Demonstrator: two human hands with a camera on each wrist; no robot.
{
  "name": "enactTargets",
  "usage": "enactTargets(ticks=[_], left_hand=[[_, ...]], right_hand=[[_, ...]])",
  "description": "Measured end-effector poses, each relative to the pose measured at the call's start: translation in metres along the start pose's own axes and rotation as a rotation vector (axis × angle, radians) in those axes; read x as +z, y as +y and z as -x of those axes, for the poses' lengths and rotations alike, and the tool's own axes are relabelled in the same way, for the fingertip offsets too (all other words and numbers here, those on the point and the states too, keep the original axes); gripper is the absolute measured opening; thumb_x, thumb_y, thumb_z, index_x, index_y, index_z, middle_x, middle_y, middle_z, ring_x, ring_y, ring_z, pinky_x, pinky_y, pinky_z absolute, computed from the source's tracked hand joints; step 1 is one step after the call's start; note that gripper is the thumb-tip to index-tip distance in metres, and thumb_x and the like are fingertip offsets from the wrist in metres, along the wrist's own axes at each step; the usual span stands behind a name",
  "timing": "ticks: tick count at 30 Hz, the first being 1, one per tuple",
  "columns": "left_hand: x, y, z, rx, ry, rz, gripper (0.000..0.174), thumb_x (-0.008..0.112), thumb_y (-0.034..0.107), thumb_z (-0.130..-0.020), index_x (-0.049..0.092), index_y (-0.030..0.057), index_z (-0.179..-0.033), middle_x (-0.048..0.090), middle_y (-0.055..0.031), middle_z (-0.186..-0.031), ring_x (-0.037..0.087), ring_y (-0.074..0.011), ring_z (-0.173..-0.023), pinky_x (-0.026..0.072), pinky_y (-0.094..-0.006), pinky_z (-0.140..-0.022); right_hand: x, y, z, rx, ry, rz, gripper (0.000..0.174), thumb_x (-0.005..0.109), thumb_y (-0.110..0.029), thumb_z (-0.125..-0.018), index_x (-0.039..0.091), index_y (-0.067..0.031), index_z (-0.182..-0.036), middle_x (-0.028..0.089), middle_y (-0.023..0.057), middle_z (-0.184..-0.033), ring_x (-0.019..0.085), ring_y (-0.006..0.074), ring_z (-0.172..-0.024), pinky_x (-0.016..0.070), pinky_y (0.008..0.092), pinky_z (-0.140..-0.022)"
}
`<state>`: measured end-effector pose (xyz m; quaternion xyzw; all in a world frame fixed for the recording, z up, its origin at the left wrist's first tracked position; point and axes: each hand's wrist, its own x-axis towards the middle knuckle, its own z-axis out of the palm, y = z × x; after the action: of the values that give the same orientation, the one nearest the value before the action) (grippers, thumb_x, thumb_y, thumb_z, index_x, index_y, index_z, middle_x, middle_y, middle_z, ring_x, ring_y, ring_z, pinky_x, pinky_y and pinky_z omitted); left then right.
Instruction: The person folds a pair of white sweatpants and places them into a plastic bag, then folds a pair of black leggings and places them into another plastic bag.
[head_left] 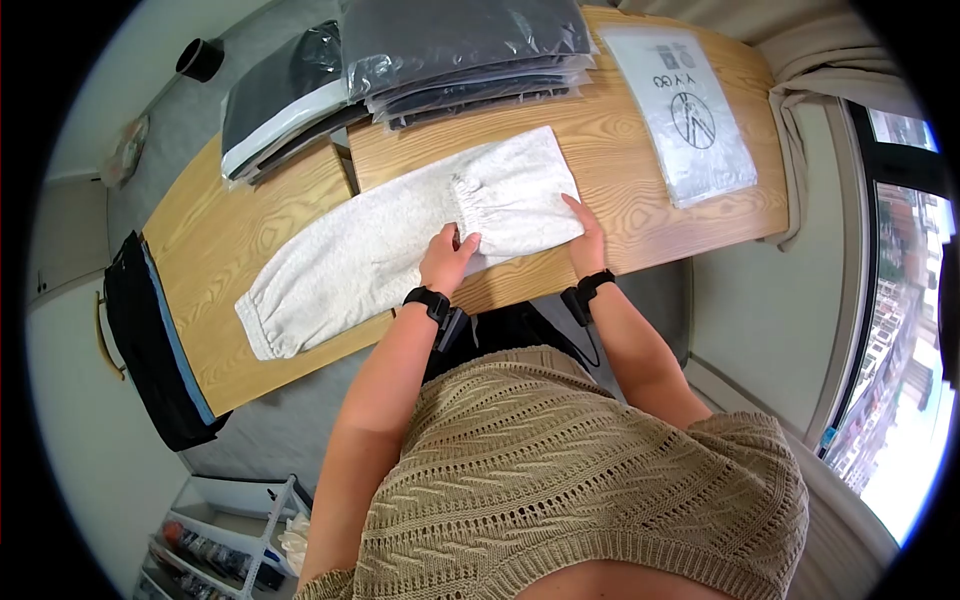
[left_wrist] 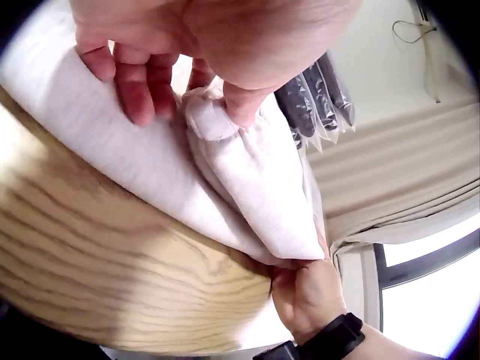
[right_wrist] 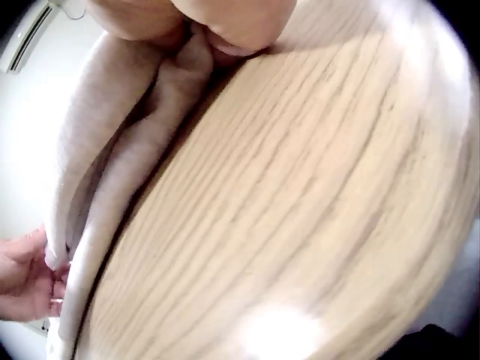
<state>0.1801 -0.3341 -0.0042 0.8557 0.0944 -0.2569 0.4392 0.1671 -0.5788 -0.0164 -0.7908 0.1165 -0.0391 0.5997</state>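
Light grey sweatpants point(head_left: 370, 235) lie lengthwise on the wooden table point(head_left: 640, 220), with the right end folded back over itself. One gathered cuff point(head_left: 466, 205) sits on top of that fold, the other cuff point(head_left: 262, 328) at the far left end. My left hand point(head_left: 447, 262) pinches the upper cuff at its near edge; in the left wrist view the thumb point(left_wrist: 244, 105) presses on its elastic band. At the folded right end, my right hand point(head_left: 588, 240) grips the near corner, cloth bunched between thumb and fingers in the right wrist view.
Stacks of dark clothes in clear bags point(head_left: 465, 50) stand along the back of the table. A printed clear plastic bag point(head_left: 690, 120) lies at the right. Dark trousers point(head_left: 150, 340) hang over the left edge. Curtain point(head_left: 830, 70) and window flank the right side.
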Motion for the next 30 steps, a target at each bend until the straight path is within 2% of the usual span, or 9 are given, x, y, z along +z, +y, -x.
enactTargets(ticks=[7, 9, 12, 17, 19, 20, 22, 25, 30], left_hand=[[0.01, -0.015, -0.006, -0.012, -0.003, -0.039, 0.051, 0.052, 0.05, -0.085, 0.055, 0.0094, -0.117, 0.06, -0.0126, -0.102, 0.057, -0.0289, -0.097, 0.0434, -0.042, -0.079], [0.009, -0.012, -0.005, -0.03, -0.011, -0.031, 0.051, 0.052, 0.049, -0.085, 0.055, 0.0095, -0.116, 0.06, -0.0117, -0.103, 0.057, -0.0291, -0.098, 0.043, -0.0422, -0.079], [0.003, -0.008, -0.006, -0.053, -0.045, -0.041, 0.049, 0.052, 0.049, -0.086, 0.055, 0.0103, -0.115, 0.059, -0.0103, -0.107, 0.057, -0.0288, -0.099, 0.0417, -0.0435, -0.081], [0.005, -0.003, -0.001, -0.071, -0.027, -0.105, 0.046, 0.051, 0.047, -0.087, 0.053, 0.012, -0.116, 0.059, -0.0095, -0.109, 0.056, -0.0275, -0.102, 0.038, -0.0476, -0.084], [0.005, -0.002, 0.0, -0.072, -0.001, -0.107, 0.044, 0.05, 0.046, -0.087, 0.051, 0.0126, -0.116, 0.058, -0.009, -0.109, 0.055, -0.0273, -0.104, 0.0362, -0.0499, -0.085], [0.005, -0.003, 0.0, -0.075, 0.0, -0.104, 0.044, 0.05, 0.046, -0.087, 0.051, 0.0126, -0.116, 0.058, -0.009, -0.109, 0.055, -0.0273, -0.104, 0.0362, -0.0499, -0.085], [0.005, -0.001, 0.001, -0.079, -0.009, -0.126, 0.043, 0.05, 0.046, -0.088, 0.051, 0.0127, -0.116, 0.058, -0.0086, -0.108, 0.055, -0.028, -0.103, 0.0364, -0.0498, -0.085], [0.005, -0.001, 0.001, -0.078, 0.002, -0.131, 0.041, 0.048, 0.046, -0.089, 0.052, 0.0132, -0.114, 0.059, -0.0087, -0.107, 0.055, -0.0284, -0.102, 0.0364, -0.0502, -0.085], [0.008, 0.011, 0.01, -0.07, 0.083, -0.186, 0.041, 0.047, 0.047, -0.089, 0.053, 0.0138, -0.112, 0.059, -0.0096, -0.106, 0.056, -0.0292, -0.101, 0.0363, -0.0512, -0.085]], right_hand=[[0.01, -0.006, -0.002, 0.288, 0.147, -0.646, 0.048, 0.043, 0.015, -0.081, 0.058, -0.0071, -0.121, 0.051, 0.0155, -0.126, 0.05, 0.0247, -0.114, 0.0396, 0.0282, -0.096], [0.0, -0.006, -0.001, -0.054, 0.036, 0.131, 0.055, 0.045, 0.016, -0.077, 0.055, -0.0101, -0.125, 0.049, 0.0155, -0.128, 0.048, 0.0286, -0.116, 0.0388, 0.0315, -0.098], [-0.019, 0.001, 0.0, -0.292, -0.142, 0.752, 0.064, 0.044, 0.017, -0.072, 0.052, -0.0123, -0.128, 0.048, 0.0167, -0.128, 0.045, 0.0335, -0.117, 0.0371, 0.036, -0.1], [-0.024, 0.005, -0.004, -0.356, -0.094, 0.767, 0.063, 0.047, 0.013, -0.071, 0.05, -0.0103, -0.129, 0.047, 0.0156, -0.129, 0.046, 0.0303, -0.116, 0.0394, 0.0349, -0.097], [-0.022, 0.003, -0.007, 0.1, -0.095, -0.28, 0.052, 0.052, 0.009, -0.077, 0.049, -0.0042, -0.127, 0.053, 0.0127, -0.122, 0.053, 0.0224, -0.108, 0.0422, 0.0297, -0.092], [-0.024, 0.003, -0.009, 0.101, -0.098, -0.277, 0.052, 0.052, 0.009, -0.077, 0.049, -0.0042, -0.127, 0.053, 0.0127, -0.122, 0.053, 0.0224, -0.108, 0.0422, 0.0297, -0.092], [-0.026, -0.031, -0.013, 0.541, -0.034, -0.174, 0.05, 0.056, 0.007, -0.079, 0.046, -0.0009, -0.128, 0.051, 0.0128, -0.126, 0.049, 0.0194, -0.114, 0.0433, 0.0332, -0.091], [-0.017, -0.059, -0.017, 0.625, -0.288, -0.06, 0.047, 0.061, -0.006, -0.084, 0.044, 0.0028, -0.128, 0.053, 0.0119, -0.123, 0.05, 0.0198, -0.113, 0.0456, 0.0333, -0.087], [-0.013, -0.01, -0.005, 0.486, -0.142, -0.588, 0.049, 0.061, -0.012, -0.086, 0.042, -0.0007, -0.13, 0.053, 0.0108, -0.125, 0.048, 0.0205, -0.115, 0.0414, 0.0328, -0.094]])
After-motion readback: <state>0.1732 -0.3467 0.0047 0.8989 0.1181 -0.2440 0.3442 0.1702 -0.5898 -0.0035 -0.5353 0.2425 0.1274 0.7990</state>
